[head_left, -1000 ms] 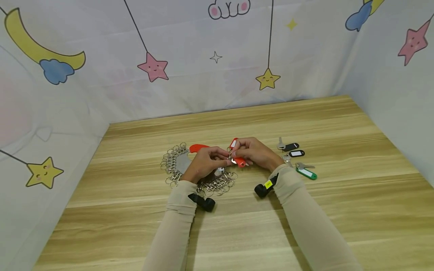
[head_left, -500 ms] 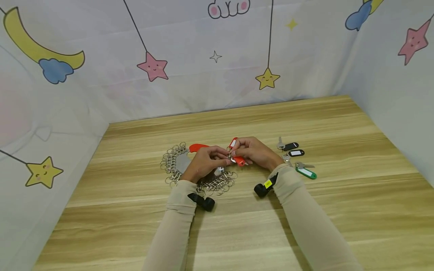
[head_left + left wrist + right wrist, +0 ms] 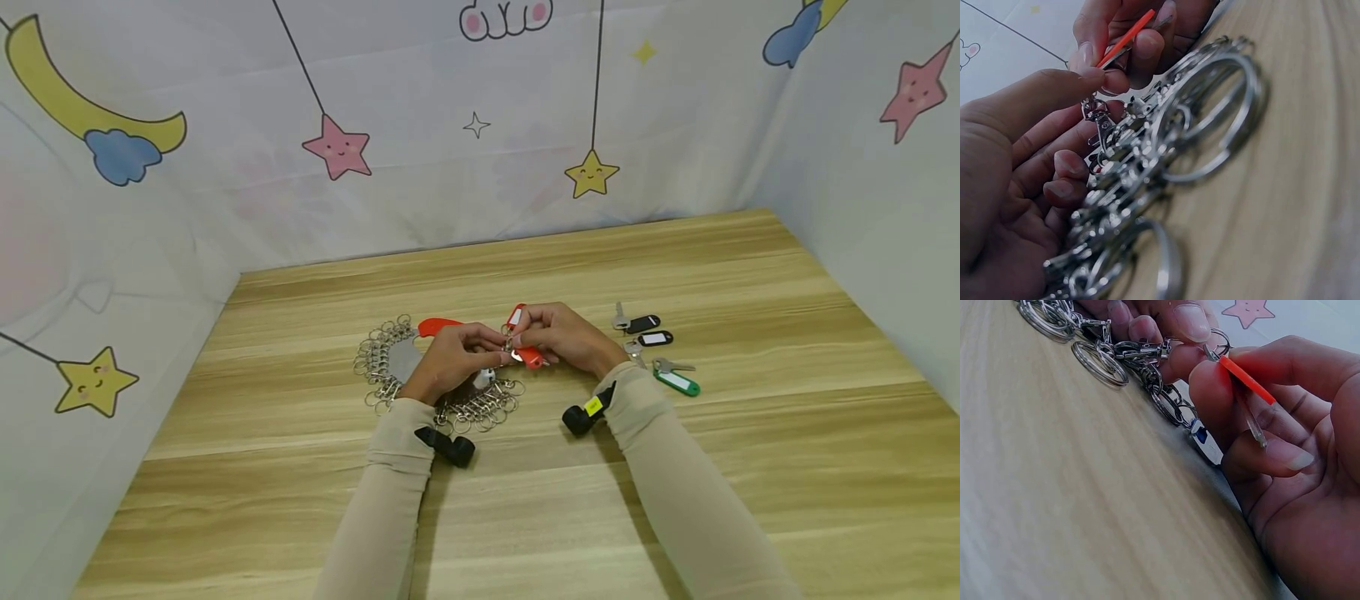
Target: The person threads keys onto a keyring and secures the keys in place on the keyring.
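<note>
In the head view my left hand (image 3: 453, 360) and right hand (image 3: 562, 333) meet over a flat silver plate (image 3: 405, 360) fringed with small snap hooks and split rings (image 3: 480, 408). My left thumb and fingers pinch a split ring (image 3: 1225, 339); a snap hook (image 3: 1102, 122) hangs below them. A red key tag (image 3: 1247, 380) and a key (image 3: 1250, 419) are pinched in my right fingers, close to that ring. Another red key tag (image 3: 515, 316) with a white label shows behind the right fingers. Part of the plate is hidden under my left hand.
To the right lie keys with a black tag (image 3: 643, 325), another black tag (image 3: 656, 338) with a white label, and a green tag (image 3: 678, 383). A red curved piece (image 3: 437, 327) sits at the plate's far side. Patterned cloth walls (image 3: 465, 208) border the wooden table (image 3: 525, 517).
Both hands keep almost the same place. The right fingertips shift slightly at the ring and red key tag.
</note>
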Available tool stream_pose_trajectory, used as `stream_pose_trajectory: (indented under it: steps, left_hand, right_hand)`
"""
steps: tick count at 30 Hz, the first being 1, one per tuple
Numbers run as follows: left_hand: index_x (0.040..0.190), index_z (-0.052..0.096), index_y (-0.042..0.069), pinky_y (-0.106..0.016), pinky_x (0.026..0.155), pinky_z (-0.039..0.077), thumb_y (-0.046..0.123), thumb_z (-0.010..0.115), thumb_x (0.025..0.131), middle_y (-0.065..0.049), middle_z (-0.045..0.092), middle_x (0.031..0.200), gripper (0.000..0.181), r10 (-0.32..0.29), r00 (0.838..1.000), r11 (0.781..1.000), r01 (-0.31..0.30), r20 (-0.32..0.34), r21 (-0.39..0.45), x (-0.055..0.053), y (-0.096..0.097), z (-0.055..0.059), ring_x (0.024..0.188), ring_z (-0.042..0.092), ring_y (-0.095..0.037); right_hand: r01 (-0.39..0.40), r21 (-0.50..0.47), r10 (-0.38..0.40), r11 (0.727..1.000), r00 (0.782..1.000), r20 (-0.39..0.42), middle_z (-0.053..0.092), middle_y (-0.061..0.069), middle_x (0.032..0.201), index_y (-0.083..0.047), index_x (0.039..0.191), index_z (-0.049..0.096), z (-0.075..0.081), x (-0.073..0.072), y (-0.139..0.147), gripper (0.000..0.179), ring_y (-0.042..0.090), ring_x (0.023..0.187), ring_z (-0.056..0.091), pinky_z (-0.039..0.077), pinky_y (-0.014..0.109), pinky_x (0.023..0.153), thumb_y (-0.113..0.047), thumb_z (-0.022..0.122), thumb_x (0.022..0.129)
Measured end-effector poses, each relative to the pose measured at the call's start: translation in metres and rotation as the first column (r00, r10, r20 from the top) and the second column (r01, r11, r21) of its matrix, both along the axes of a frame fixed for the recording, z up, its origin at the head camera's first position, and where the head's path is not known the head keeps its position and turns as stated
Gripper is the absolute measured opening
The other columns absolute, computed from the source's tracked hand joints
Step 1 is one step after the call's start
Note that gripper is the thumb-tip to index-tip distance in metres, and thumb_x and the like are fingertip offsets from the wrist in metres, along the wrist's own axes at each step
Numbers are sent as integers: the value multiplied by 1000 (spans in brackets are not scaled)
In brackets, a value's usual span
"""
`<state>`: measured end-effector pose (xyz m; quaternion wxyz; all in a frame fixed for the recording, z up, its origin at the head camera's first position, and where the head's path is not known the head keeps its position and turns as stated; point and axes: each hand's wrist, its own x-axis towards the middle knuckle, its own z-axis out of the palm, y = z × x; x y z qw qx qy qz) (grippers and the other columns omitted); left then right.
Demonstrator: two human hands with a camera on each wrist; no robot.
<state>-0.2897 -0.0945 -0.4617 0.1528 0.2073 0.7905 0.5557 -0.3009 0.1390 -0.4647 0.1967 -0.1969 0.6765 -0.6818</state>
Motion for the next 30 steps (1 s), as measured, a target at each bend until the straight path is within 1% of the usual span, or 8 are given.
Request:
stream_pose_trajectory:
  steps: [6, 9, 13, 17, 25, 30]
  left_hand:
    - [114, 73, 12, -36, 80, 53, 19, 82, 88, -6, 73, 96, 29, -2, 1000, 1000, 2, -1, 24, 1, 1, -1, 89, 69, -24]
    - [112, 74, 11, -36, 80, 53, 20, 82, 87, -6, 73, 96, 28, 3, 1000, 1000, -3, -3, 21, 1, 1, -1, 88, 69, -24]
    - [111, 74, 11, -36, 80, 53, 20, 82, 87, -6, 73, 96, 27, 8, 1000, 1000, -8, -2, 16, 1, 1, 0, 89, 69, -23]
    - [111, 74, 11, -36, 80, 53, 21, 82, 87, -6, 73, 96, 27, 10, 1000, 1000, -10, -3, 10, 1, 0, 0, 89, 69, -23]
    - [110, 75, 13, -38, 80, 53, 23, 82, 88, -5, 73, 95, 26, 15, 1000, 1000, -15, -8, -5, 2, 1, 1, 88, 69, -23]
    - [112, 74, 13, -38, 80, 52, 21, 82, 87, -6, 74, 95, 27, 13, 1000, 1000, -13, -2, 9, 1, 1, 1, 88, 69, -23]
  right_hand:
    - [12, -6, -12, 1000, 1000, 3, 58, 9, 67, 6, 97, 65, 1, 2, -1, 8, 12, 45, 40, 34, 24, 43, -2, 65, 95]
    - [23, -8, -23, 1000, 1000, 13, 57, 8, 65, 4, 95, 66, 1, 2, -2, 5, 12, 45, 39, 33, 23, 43, -1, 65, 95]
    - [29, -11, -29, 1000, 999, 17, 57, 8, 65, 6, 96, 65, 1, 1, -2, 6, 12, 45, 39, 33, 23, 43, 0, 65, 95]
    - [25, -9, -25, 1000, 1000, 16, 58, 8, 65, 8, 97, 64, 1, 1, -2, 9, 12, 45, 39, 33, 23, 43, 0, 65, 95]
    - [8, -11, -8, 1000, 1000, 11, 58, 9, 65, 5, 96, 65, 3, 3, -1, 6, 15, 45, 39, 34, 25, 44, -1, 65, 95]
    - [5, -1, -5, 1000, 1000, 8, 58, 9, 67, 5, 97, 65, 3, 2, 0, 8, 15, 46, 39, 35, 25, 44, -3, 65, 96]
